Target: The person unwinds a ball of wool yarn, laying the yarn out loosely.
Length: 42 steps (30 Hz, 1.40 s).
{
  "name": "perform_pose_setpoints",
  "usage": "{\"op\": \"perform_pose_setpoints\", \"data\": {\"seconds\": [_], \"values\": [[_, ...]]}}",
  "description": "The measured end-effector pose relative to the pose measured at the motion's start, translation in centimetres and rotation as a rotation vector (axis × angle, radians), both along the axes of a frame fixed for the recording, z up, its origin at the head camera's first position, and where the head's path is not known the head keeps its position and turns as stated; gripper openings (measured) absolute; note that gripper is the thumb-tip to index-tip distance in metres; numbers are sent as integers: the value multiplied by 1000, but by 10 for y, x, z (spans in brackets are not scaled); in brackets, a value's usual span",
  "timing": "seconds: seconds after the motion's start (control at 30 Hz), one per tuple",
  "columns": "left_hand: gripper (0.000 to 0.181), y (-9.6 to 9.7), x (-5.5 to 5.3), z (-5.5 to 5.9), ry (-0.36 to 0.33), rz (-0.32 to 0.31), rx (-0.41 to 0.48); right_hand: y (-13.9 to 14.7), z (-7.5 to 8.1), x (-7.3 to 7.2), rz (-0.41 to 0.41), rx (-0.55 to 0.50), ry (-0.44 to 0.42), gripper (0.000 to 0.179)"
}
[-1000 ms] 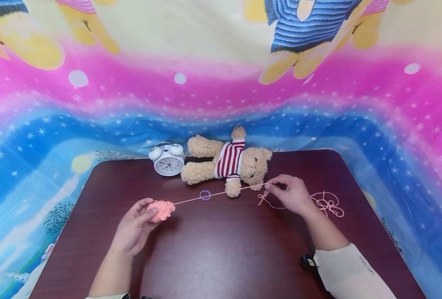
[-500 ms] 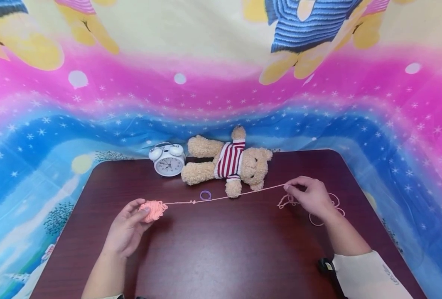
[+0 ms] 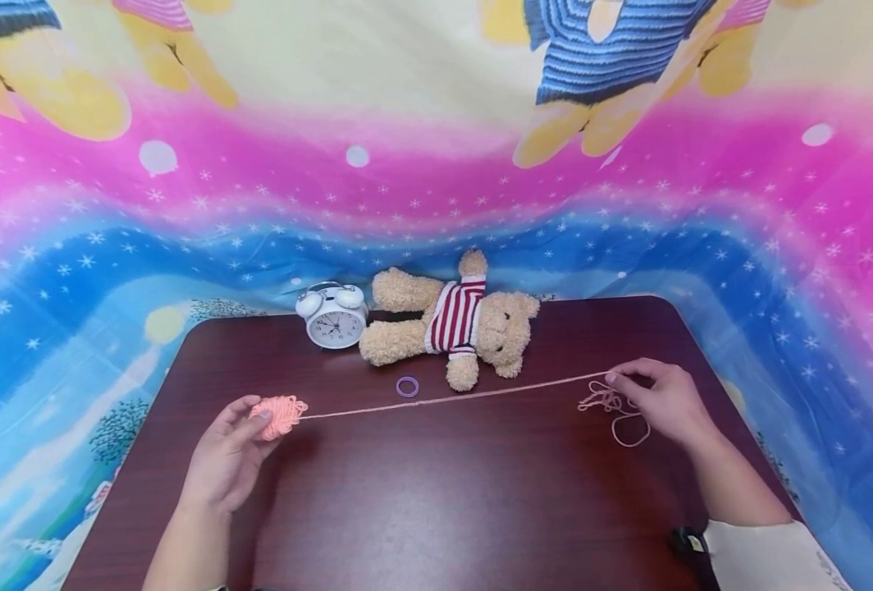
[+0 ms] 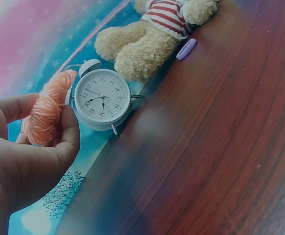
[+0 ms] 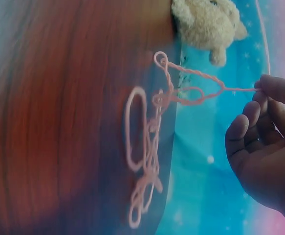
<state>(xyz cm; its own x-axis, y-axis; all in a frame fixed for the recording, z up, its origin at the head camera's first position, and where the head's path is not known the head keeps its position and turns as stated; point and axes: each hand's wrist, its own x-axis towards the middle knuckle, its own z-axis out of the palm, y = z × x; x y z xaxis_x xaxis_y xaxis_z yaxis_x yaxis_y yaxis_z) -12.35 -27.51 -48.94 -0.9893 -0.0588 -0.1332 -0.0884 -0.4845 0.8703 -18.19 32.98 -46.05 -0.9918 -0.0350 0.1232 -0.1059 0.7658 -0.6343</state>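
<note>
My left hand [image 3: 226, 460] grips a small ball of peach yarn [image 3: 280, 416] between thumb and fingers, at the left of the table. In the left wrist view the wound yarn [image 4: 49, 110] bulges out between the fingertips. A strand of yarn [image 3: 451, 399] runs nearly straight from the ball across the table to my right hand [image 3: 665, 402]. Thumb and forefinger there pinch the strand. Below the pinch hangs a loose, looped tangle of the same yarn [image 5: 149, 132], seen against table and backdrop in the right wrist view.
On the dark wooden table [image 3: 436, 501], a white twin-bell alarm clock [image 3: 335, 318] stands at the back. Beside it a teddy bear [image 3: 454, 320] in a striped shirt lies on its back. A purple ring [image 3: 407, 387] lies just behind the strand. A printed cloth [image 3: 436, 189] hangs behind.
My right hand has moved right, pinching the strand, and my left hand has drifted left with the yarn ball. The stretch of yarn between them has grown longer. Clock, bear and ring have stayed put.
</note>
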Motion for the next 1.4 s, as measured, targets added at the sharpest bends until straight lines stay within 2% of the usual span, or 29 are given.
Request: {"op": "perform_pose_setpoints", "data": {"seconds": [0.2, 0.37, 0.6, 0.87, 1.23, 1.4], "values": [[20, -9, 3, 0, 7, 6, 9, 25, 2, 9, -24, 11, -13, 30], [21, -16, 6, -1, 29, 12, 31, 45, -3, 13, -68, 50, -2, 29], [23, -22, 10, -4, 59, -10, 72, 63, -10, 16, -89, 23, 10, 26], [25, -26, 11, -6, 61, -31, 11, 76, -5, 17, -135, 32, -29, 34], [27, -32, 12, -8, 43, 10, -1, 94, -1, 17, -174, 55, -12, 37], [22, -34, 12, -8, 60, 42, 42, 99, 1, 17, -175, 73, -39, 40]]}}
